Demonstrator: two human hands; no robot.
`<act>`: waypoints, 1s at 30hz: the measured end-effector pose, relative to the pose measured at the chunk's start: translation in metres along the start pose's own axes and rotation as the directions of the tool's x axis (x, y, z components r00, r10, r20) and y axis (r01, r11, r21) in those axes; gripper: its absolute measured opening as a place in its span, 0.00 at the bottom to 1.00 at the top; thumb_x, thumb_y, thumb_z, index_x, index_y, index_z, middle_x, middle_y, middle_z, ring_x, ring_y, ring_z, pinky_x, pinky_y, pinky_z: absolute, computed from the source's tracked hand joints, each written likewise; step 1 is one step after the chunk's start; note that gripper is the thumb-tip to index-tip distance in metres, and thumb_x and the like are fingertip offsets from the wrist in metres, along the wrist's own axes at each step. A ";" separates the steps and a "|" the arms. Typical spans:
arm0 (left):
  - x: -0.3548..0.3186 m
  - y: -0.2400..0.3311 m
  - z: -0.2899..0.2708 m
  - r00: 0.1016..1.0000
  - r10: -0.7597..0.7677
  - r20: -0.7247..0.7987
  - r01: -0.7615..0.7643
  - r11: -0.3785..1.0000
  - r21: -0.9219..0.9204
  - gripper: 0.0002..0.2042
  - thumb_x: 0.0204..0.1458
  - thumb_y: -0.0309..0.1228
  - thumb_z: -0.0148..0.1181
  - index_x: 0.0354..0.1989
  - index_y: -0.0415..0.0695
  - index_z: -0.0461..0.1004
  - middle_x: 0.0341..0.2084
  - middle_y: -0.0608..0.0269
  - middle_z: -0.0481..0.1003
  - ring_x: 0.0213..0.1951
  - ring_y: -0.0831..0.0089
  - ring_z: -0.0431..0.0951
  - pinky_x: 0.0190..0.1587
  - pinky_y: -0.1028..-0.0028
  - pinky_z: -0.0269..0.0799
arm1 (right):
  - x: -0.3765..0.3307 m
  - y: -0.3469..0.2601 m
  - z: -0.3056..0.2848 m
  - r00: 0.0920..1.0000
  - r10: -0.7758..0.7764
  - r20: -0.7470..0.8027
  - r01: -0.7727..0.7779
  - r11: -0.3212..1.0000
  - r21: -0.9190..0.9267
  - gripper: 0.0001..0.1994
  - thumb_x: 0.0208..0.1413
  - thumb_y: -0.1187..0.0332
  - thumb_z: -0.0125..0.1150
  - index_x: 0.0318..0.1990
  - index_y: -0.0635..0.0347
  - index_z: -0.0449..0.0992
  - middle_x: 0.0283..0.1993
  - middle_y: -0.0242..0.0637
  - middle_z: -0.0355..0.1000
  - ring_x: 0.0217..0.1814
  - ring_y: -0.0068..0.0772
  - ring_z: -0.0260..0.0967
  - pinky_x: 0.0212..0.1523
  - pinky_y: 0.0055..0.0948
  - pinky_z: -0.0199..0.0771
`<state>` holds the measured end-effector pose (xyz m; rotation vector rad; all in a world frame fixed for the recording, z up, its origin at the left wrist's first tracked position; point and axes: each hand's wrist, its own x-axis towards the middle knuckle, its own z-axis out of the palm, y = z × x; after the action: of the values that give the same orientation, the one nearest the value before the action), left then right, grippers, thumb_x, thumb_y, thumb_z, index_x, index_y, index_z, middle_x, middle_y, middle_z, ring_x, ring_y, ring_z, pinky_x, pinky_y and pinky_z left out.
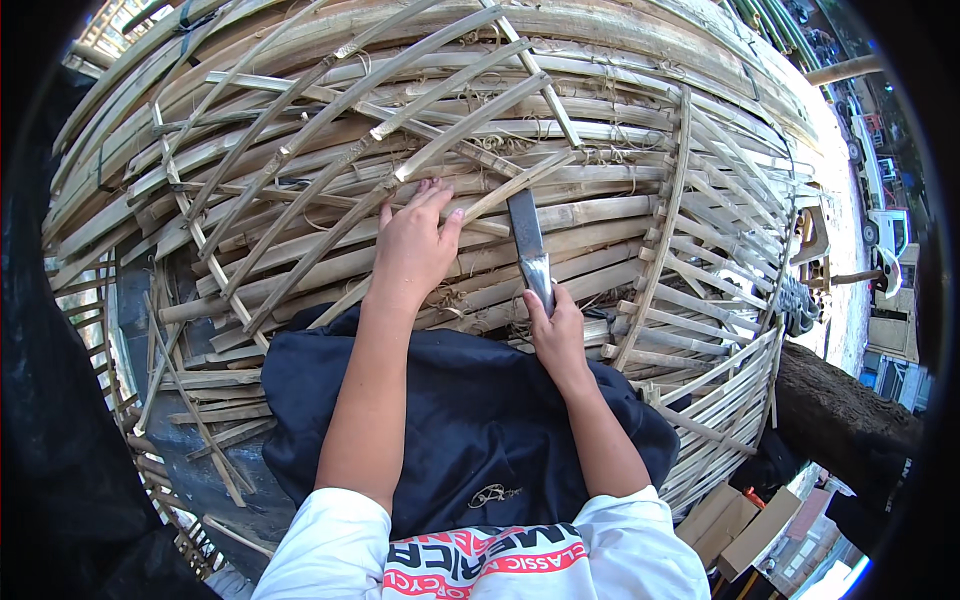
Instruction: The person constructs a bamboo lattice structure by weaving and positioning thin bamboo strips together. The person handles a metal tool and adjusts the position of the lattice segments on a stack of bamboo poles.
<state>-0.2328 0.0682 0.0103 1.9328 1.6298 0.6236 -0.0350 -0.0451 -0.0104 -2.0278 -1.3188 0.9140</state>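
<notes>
My left hand point(418, 243) is closed over a split bamboo strip point(541, 174), its thumb by the strip and its fingers bent toward the slats behind. The strip slants up to the right past the hand. In my right hand point(557, 338) is a broad-bladed knife point(530, 232), gripped low so that the handle is mostly hidden. Its grey blade points away from me, and the tip reaches the strip's near edge. Under both forearms a dark cloth point(440, 400) covers my lap.
Stacked bamboo slats point(580, 215) lie across in front. Several loose strips point(330, 110) cross over them at the left. A lattice of bamboo point(715, 330) curves along the right, beside a tree trunk point(835, 400). Cardboard boxes point(745, 530) stand at lower right.
</notes>
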 end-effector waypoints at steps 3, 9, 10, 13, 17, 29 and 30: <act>0.000 0.000 0.000 1.000 -0.002 -0.017 0.002 1.000 -0.006 0.18 0.60 0.37 0.52 0.54 0.40 0.74 0.58 0.52 0.71 0.64 0.60 0.66 0.68 0.46 0.48 | -0.002 -0.001 0.002 0.994 -0.091 -0.061 0.086 0.993 -0.083 0.17 0.61 0.59 0.61 0.40 0.69 0.72 0.24 0.52 0.71 0.26 0.50 0.72 0.28 0.42 0.69; 0.003 0.001 -0.005 0.999 -0.016 -0.032 0.014 0.998 -0.057 0.21 0.60 0.42 0.52 0.54 0.38 0.74 0.53 0.46 0.74 0.59 0.55 0.71 0.68 0.49 0.49 | 0.012 -0.021 -0.011 0.953 -0.226 -0.200 0.168 0.948 -0.270 0.16 0.59 0.60 0.62 0.41 0.66 0.69 0.28 0.53 0.73 0.33 0.60 0.73 0.34 0.47 0.72; 0.005 0.003 -0.010 0.999 -0.041 -0.024 0.039 0.996 -0.079 0.23 0.60 0.45 0.51 0.54 0.37 0.74 0.53 0.46 0.74 0.58 0.54 0.72 0.66 0.49 0.54 | 0.013 -0.026 -0.012 0.974 -0.167 -0.152 0.132 0.967 -0.217 0.17 0.58 0.59 0.62 0.41 0.65 0.69 0.28 0.53 0.74 0.33 0.60 0.73 0.34 0.48 0.72; -0.006 0.020 -0.034 0.987 -0.091 -0.133 0.054 0.964 -0.260 0.23 0.57 0.43 0.57 0.55 0.37 0.73 0.44 0.43 0.78 0.51 0.54 0.78 0.59 0.61 0.66 | 0.006 -0.015 -0.017 0.994 -0.096 -0.043 0.082 0.963 -0.255 0.19 0.58 0.56 0.62 0.41 0.64 0.70 0.29 0.54 0.74 0.34 0.60 0.74 0.35 0.48 0.72; -0.009 0.026 -0.048 0.983 -0.041 -0.178 0.013 0.988 -0.156 0.22 0.54 0.35 0.62 0.55 0.38 0.73 0.42 0.46 0.79 0.48 0.53 0.80 0.51 0.63 0.72 | 0.007 -0.007 -0.025 1.000 -0.025 0.003 0.025 0.976 -0.218 0.20 0.58 0.55 0.62 0.42 0.65 0.71 0.30 0.56 0.75 0.35 0.62 0.74 0.37 0.50 0.72; -0.008 0.024 0.004 0.996 0.087 -0.010 -0.083 0.976 0.201 0.20 0.51 0.37 0.64 0.52 0.43 0.74 0.41 0.55 0.78 0.47 0.59 0.74 0.53 0.59 0.63 | 0.002 -0.001 -0.046 0.998 -0.002 0.066 0.010 0.993 -0.119 0.21 0.57 0.55 0.63 0.43 0.68 0.73 0.28 0.55 0.75 0.34 0.56 0.76 0.36 0.44 0.73; -0.007 0.022 0.005 0.992 0.124 -0.026 -0.115 0.965 0.237 0.18 0.51 0.36 0.64 0.49 0.43 0.75 0.40 0.57 0.79 0.47 0.60 0.75 0.52 0.60 0.63 | 0.003 0.000 -0.048 0.997 -0.012 0.078 0.021 0.994 -0.112 0.21 0.57 0.55 0.63 0.43 0.68 0.73 0.28 0.55 0.75 0.34 0.55 0.76 0.36 0.44 0.73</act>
<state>-0.2145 0.0575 0.0209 2.2154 1.6854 0.5392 0.0030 -0.0460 0.0187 -2.0810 -1.4567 0.9388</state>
